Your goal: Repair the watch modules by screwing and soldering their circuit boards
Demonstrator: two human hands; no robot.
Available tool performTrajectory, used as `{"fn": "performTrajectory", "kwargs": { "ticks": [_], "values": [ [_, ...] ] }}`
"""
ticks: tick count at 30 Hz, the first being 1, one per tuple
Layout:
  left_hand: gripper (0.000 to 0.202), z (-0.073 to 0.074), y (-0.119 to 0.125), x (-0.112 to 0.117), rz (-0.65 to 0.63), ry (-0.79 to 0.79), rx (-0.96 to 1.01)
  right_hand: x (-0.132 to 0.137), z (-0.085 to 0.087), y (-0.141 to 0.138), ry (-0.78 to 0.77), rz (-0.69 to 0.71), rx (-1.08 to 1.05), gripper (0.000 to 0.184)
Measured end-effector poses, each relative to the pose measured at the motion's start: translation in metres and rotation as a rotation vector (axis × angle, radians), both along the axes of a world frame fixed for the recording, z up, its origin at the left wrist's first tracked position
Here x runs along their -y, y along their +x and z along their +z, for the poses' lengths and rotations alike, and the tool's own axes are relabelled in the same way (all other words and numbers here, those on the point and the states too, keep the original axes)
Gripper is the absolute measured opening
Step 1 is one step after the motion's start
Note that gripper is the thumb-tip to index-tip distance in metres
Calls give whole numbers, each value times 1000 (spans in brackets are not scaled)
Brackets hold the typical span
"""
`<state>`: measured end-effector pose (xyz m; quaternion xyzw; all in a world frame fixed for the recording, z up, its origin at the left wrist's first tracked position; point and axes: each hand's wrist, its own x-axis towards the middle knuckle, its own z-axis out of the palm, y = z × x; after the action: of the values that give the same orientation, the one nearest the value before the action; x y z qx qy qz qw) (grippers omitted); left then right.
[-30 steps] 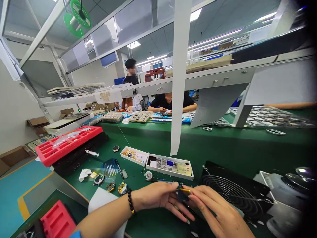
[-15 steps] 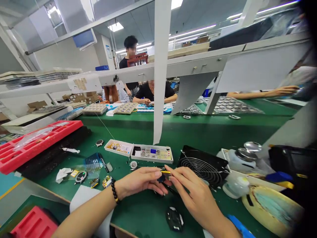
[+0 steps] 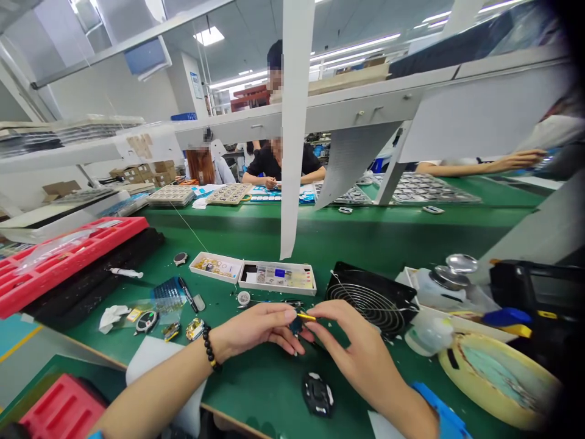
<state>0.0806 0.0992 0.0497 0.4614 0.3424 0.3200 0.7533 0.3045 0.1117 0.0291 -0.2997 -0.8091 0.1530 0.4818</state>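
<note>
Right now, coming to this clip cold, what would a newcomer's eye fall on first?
Probably the bright red compartmented tray at the left of the green workbench. Next, near the centre, the left hand holds a small dark piece while the right hand pinches a slim yellow piece right by it. Beyond the right hand, a black fan with a ringed wire guard may also draw attention.

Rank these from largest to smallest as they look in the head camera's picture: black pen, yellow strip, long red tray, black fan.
1. Long red tray
2. Black fan
3. Black pen
4. Yellow strip, judged by its visible part
</note>
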Motion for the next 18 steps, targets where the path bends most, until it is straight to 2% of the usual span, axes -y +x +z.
{"fn": "performTrajectory", "kwargs": {
  "ticks": [5,7,11,18],
  "values": [
    [60,1,-2,1,48,-29,-14,2,1,-1,-243,52,-41,9],
    [58,1,-2,1,67,-47,-28,2,0,-1,-297,82,-41,6],
    [61,0,-1,1,31,-51,-54,1,0,-1,-314,153,-32,4],
    [64,0,1,1,43,-24,-116,-2,0,-1,-251,130,-39,16]
  ]
}}
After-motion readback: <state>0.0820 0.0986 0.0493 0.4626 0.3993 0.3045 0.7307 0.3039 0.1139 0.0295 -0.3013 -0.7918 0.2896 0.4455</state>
